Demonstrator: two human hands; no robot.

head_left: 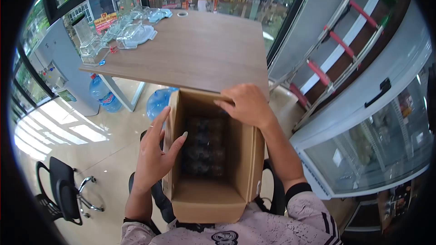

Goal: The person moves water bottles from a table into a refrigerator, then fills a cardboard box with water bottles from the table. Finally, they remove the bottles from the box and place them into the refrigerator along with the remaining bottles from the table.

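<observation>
An open brown cardboard box [211,202] sits right in front of me, resting on a dark chair. Inside lie several dark bottles [204,143] in rows, dim in the shadow. My left hand [154,154] lies flat against the box's left wall, fingers spread, thumb hooked over the rim. My right hand [245,104] rests on the far right flap at the top edge, fingers curled over it. Neither hand holds a loose item.
A wooden table [204,50] stands just beyond the box, with clear plastic containers [131,34] and a tape roll [182,14] at its far left. Blue water jugs [156,102] sit under it. A black chair [63,190] stands left, a glass display fridge [377,140] right, a ladder [336,50] behind.
</observation>
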